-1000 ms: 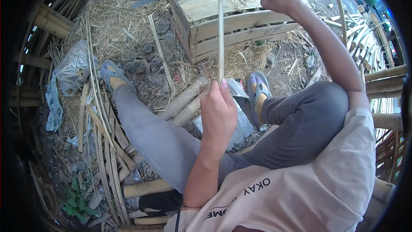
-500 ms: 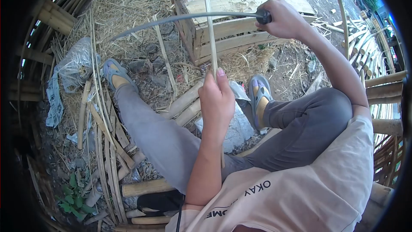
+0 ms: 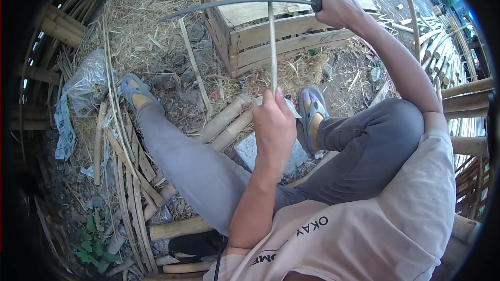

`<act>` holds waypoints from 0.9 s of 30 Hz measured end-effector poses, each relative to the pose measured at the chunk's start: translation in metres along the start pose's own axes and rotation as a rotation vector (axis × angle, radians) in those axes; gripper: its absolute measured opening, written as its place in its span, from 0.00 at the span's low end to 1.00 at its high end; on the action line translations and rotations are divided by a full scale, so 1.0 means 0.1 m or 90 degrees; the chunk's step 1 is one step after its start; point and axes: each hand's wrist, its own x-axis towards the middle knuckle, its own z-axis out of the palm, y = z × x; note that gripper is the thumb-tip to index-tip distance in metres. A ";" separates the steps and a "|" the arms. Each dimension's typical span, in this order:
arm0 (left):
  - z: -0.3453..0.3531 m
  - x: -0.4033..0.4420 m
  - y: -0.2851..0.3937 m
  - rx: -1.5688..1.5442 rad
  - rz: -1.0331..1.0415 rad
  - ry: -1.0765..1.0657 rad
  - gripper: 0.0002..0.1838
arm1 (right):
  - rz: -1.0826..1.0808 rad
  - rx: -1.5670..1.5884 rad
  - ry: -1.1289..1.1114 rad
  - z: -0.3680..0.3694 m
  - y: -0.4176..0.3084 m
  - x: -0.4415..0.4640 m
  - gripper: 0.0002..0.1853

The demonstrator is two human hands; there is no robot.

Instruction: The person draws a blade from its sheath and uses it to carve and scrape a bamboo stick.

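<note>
My left hand is wrapped round a slim pale bamboo strip, which points away from me, its far end in front of the crate. In my right hand is the black handle of a long, thin-bladed machete. Its blade lies across the strip near the far end and reaches out to the left. Blade and strip appear to touch where they cross. My left fist hides the near part of the strip.
A slatted wooden crate stands ahead on straw-strewn ground. Bamboo strips and a clear plastic bag lie at left. A pale block sits between my legs. Bamboo poles are piled at right.
The machete has moved up and away from me, its tip shifting right and its crossing point nearer the strip's far end. My left hand and the strip have shifted right.
</note>
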 end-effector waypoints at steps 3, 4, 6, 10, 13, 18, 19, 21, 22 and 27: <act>-0.03 0.01 0.03 0.003 -0.021 -0.040 0.19 | 0.004 0.011 0.026 -0.02 0.27 -0.03 0.11; -0.05 0.03 0.05 0.006 -0.031 -0.052 0.19 | 0.003 0.014 0.035 0.01 0.29 -0.04 0.13; -0.08 0.07 0.04 0.010 -0.021 -0.045 0.17 | -0.067 0.049 0.027 0.03 0.20 -0.15 0.13; 0.01 0.11 -0.06 0.029 -0.025 -0.022 0.17 | -0.158 -0.010 -0.063 0.10 -0.19 -0.33 0.10; 0.05 0.11 -0.04 0.045 -0.093 -0.068 0.17 | -0.202 0.020 -0.073 0.25 -0.30 -0.35 0.09; 0.06 0.15 -0.05 0.079 -0.076 -0.063 0.17 | -0.146 0.089 -0.093 0.54 -0.29 -0.34 0.09; 0.06 0.15 -0.04 0.089 -0.076 -0.067 0.17 | -0.128 0.091 -0.094 0.57 -0.29 -0.34 0.09; 0.07 0.14 -0.05 0.068 -0.070 -0.049 0.18 | -0.153 0.077 -0.070 0.59 -0.26 -0.31 0.09; 0.09 0.13 -0.05 0.056 -0.067 -0.041 0.18 | -0.166 0.070 -0.058 0.59 -0.24 -0.30 0.10; 0.10 0.13 -0.07 0.092 -0.047 -0.024 0.18 | -0.158 0.048 -0.063 0.60 -0.23 -0.24 0.09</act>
